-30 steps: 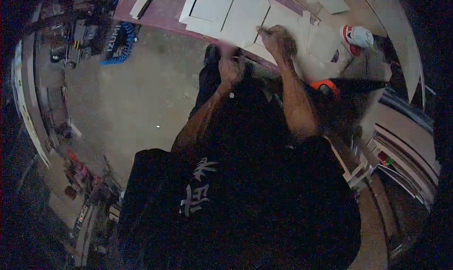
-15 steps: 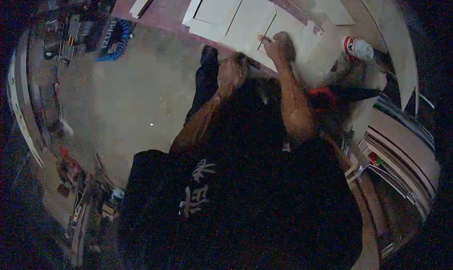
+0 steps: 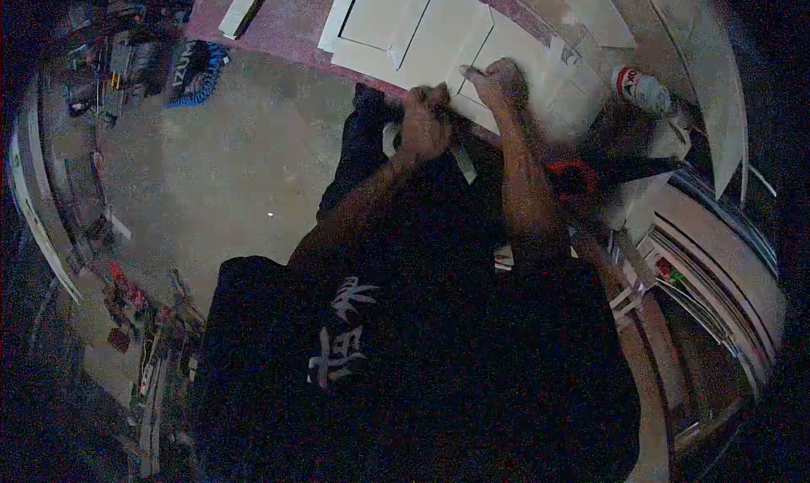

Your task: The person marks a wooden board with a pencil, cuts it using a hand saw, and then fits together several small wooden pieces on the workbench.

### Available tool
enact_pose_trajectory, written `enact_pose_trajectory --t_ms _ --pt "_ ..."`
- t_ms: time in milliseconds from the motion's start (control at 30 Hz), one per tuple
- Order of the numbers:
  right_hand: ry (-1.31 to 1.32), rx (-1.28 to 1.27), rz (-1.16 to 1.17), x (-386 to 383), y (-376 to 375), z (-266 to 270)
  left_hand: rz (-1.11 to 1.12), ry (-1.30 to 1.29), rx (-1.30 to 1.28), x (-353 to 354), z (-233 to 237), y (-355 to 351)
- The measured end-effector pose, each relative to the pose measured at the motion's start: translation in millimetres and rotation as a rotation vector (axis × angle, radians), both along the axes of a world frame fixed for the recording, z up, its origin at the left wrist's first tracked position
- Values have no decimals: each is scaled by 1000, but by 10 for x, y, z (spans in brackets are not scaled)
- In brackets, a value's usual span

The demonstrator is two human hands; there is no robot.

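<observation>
A pale flat panel (image 3: 460, 27) crossed by dark lines lies on a reddish-purple work surface (image 3: 291, 27). A thin pale strip (image 3: 411, 32) shows along one of the lines. My left hand (image 3: 428, 120) is closed at the panel's near edge; what it holds is hidden by the fingers and the dim light. A narrow pale piece (image 3: 465, 162) shows below it, against my dark clothes. My right hand (image 3: 499, 82) rests on the panel, fingers curled in and thumb pointing left. Whether something is inside that fist cannot be seen.
A white bottle with a red band (image 3: 641, 89) lies right of the panel. Near my right forearm is a red-and-black object (image 3: 582, 177). A small pale block (image 3: 239, 16) sits at upper left, above a blue coil (image 3: 207, 82) on the floor. Stacked boards (image 3: 717, 255) stand at right.
My left hand has turned and shifted slightly right along the near edge. The thin pale strip on the panel now shows more clearly. My right hand has barely moved.
</observation>
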State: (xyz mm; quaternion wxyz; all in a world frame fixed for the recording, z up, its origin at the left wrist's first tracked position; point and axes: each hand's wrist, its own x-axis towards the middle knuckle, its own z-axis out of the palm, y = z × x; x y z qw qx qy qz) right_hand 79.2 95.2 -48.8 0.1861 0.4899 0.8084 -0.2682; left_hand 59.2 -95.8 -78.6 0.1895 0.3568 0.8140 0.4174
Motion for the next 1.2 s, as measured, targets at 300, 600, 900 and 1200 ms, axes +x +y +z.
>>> enact_pose_trajectory --t_ms 300,600,900,1200 --pt "146 129 22 109 -53 -117 232 -231 -20 115 196 -45" --pt "80 89 46 108 -14 -199 358 -446 -222 188 -301 -187" --pt "51 59 187 152 70 -312 391 -199 -114 109 -51 -74" --pt "290 326 -32 285 9 -624 133 98 -65 -258 -551 283"
